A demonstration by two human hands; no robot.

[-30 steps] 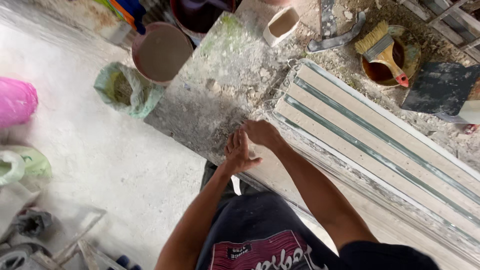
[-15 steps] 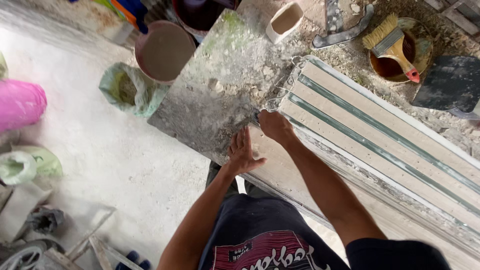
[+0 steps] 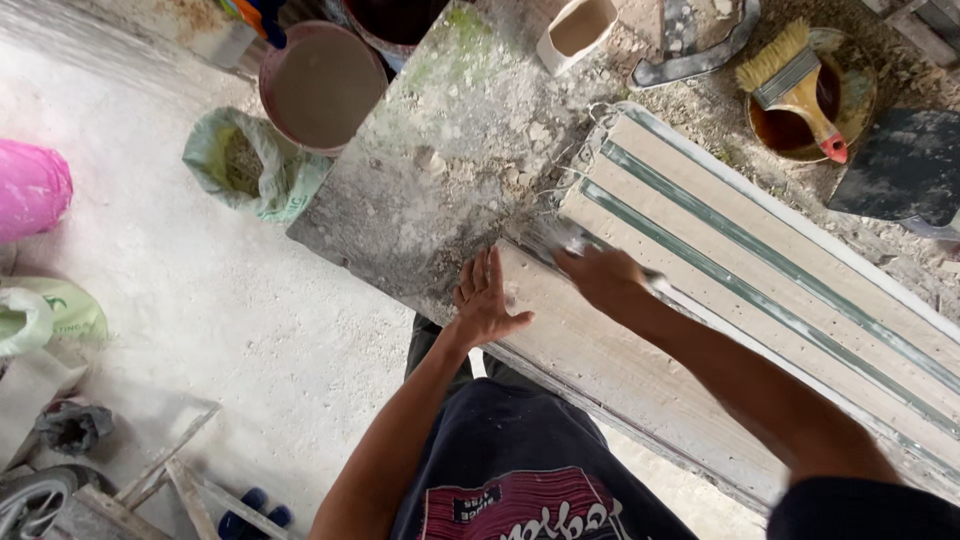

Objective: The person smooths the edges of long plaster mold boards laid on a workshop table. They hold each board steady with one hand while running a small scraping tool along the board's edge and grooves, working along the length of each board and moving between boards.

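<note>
A long pale plaster moulding (image 3: 760, 290) with two grey-green grooves lies slantwise on a rough, crusted workbench (image 3: 450, 170). My left hand (image 3: 487, 300) rests flat, fingers spread, on the near end of the moulding's plain strip. My right hand (image 3: 605, 278) is just to the right of it, closed around a flat metal blade (image 3: 560, 238). The blade is blurred, and its edge meets the moulding's end face. Loose fibres stick out at the moulding's far corner.
A brush (image 3: 795, 80) lies across a bowl of brown liquid (image 3: 860, 100) at the back, beside a dark slab (image 3: 905, 165) and a white cup (image 3: 575, 30). A bucket (image 3: 320, 85), a green sack (image 3: 250, 165), a pink bag (image 3: 30, 190) and a wooden frame (image 3: 160, 470) are on the floor to the left.
My right hand has pulled away from the left and moved right along the moulding's end with the blade. My left hand has flattened onto the strip.
</note>
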